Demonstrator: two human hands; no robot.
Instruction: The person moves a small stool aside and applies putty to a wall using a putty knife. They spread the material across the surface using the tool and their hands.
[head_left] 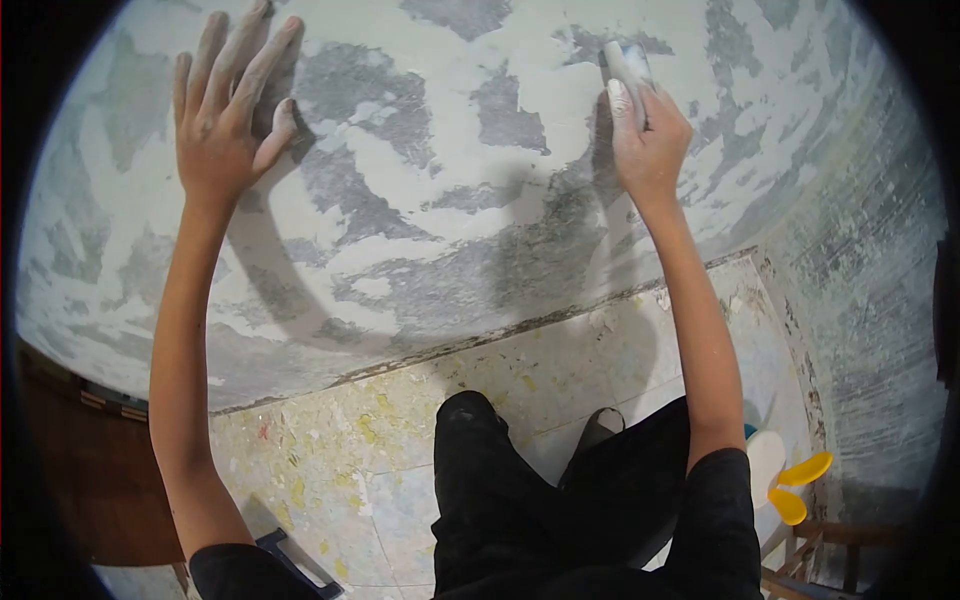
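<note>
A wall (400, 190) with patches of white filler over grey fills the upper part of the head view. At the upper left my left hand (225, 120), dusted white, is raised against it with its fingers spread and nothing held. My right hand (650, 140), at the upper right, grips a small pale block (630, 68) between thumb and fingers, close to the wall surface. The block's far side and whether it touches the wall are hard to make out.
Below lies a tiled floor (400, 440) with yellowish flakes. A white object with yellow parts (790, 485) sits at the lower right, near wooden furniture (850, 540). Brown wood (90, 470) stands at the left, a dark-blue frame-like item (300, 565) lower down.
</note>
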